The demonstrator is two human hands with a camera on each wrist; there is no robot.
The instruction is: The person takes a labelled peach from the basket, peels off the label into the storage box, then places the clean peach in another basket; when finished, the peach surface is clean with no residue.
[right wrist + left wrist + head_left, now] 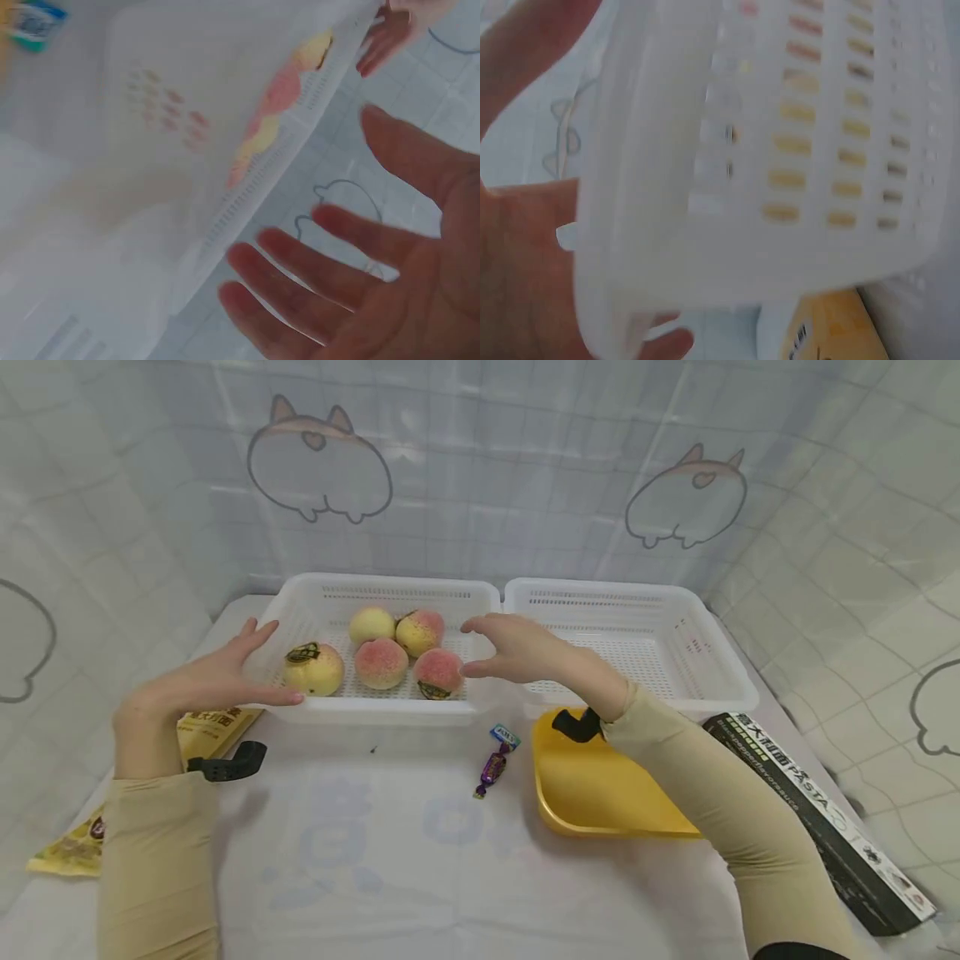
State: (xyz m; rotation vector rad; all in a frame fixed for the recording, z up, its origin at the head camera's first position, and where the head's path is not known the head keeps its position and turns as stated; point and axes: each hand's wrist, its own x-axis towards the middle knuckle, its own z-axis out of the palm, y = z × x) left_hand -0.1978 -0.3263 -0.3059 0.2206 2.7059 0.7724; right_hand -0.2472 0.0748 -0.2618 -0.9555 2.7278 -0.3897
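Several pink-and-yellow peaches (381,663) lie in the left white plastic basket (375,712), some with dark labels. At its left end my left hand (206,681) is spread wide, thumb and fingers apart. In the left wrist view, the basket's slotted wall (667,255) hides part of that hand. My right hand (521,647) hovers over the basket's right end, close to the nearest peach (438,672). Its fingers (300,262) are spread and loosely bent, with nothing between them, in the right wrist view.
A second white basket (720,668) stands beside the first on the right. In front are a yellow bin (600,789), a purple-wrapped candy (492,768) and a small blue packet (506,737). A black pasta box (817,818) lies far right; yellow packages (213,731) lie left.
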